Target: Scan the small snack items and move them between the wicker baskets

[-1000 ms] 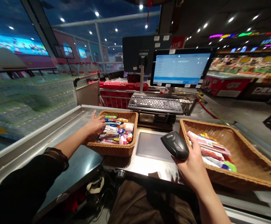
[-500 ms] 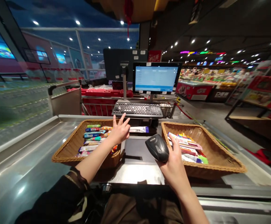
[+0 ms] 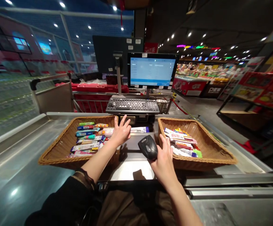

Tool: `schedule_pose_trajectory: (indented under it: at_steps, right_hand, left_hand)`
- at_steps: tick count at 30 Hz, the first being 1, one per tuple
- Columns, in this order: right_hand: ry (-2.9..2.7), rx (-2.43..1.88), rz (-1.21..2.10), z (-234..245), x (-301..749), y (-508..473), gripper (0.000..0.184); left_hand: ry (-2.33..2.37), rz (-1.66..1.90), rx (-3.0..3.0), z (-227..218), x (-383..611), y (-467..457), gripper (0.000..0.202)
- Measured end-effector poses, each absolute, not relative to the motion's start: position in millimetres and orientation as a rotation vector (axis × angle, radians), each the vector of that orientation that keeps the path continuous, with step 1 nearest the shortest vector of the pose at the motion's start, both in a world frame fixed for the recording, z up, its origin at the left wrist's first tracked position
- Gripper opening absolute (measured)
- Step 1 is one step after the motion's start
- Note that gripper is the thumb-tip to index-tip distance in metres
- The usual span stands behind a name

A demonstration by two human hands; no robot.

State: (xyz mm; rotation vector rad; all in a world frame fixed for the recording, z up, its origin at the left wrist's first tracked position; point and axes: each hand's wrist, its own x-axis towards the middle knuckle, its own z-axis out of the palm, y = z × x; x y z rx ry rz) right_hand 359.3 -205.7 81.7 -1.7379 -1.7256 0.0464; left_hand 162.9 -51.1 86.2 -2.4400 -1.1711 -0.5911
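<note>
My left hand (image 3: 120,133) is over the right side of the left wicker basket (image 3: 53,149). Its upper fingers are spread, and a slim white packet with a purple end (image 3: 140,129) sticks out to the right from its thumb side, apparently pinched there; the grip itself is hidden. Several colourful slim packets (image 3: 86,146) lie in that basket. My right hand (image 3: 164,160) is wrapped round a black barcode scanner (image 3: 147,147), whose head tilts up and left toward the packet. Beside this hand, the right wicker basket (image 3: 211,157) holds a pile of wrapped packets (image 3: 182,142).
Behind the hands stand a keyboard (image 3: 133,105) and a lit monitor (image 3: 152,71). The baskets rest on a metal counter (image 3: 11,179) with raised side rails. A cart (image 3: 53,95) is beyond it on the left, and a shelf rack (image 3: 251,94) on the right.
The camera view has turned slightly to the right and down. The packet keeps its place beside my left hand. My right hand and the scanner are a little farther left and higher in view.
</note>
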Motion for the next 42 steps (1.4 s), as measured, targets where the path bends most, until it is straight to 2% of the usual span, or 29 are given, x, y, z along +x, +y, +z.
schedule_pose_trajectory:
  at_steps: [18,23,28,31,36,42]
  right_hand:
    - [-1.751,-1.700,0.108,74.3,362.1,-205.4,0.039]
    - [-1.707,-1.677,0.124,86.8,365.4,-209.4,0.038]
    - [-1.618,-1.661,0.007,105.7,397.2,-214.3,0.047]
    - [-1.498,-1.704,-0.032,112.4,426.0,-221.3,0.048]
    - [-1.263,-1.739,-0.085,114.0,473.1,-242.2,0.036]
    - [-1.191,-1.780,-0.131,101.1,521.2,-268.4,0.034]
  left_hand:
    - [-1.223,-0.595,-2.490,86.0,162.0,-49.8,0.017]
    - [-1.199,-0.595,-2.475,84.5,157.7,-48.6,0.016]
    - [-1.162,-0.623,-2.488,90.3,163.2,-41.5,0.014]
    - [-1.081,-0.604,-2.545,102.0,191.8,-38.9,0.014]
    - [-0.919,-0.545,-2.700,122.2,279.7,-40.2,0.014]
    - [-0.837,-0.436,-2.908,117.1,378.9,-33.3,0.011]
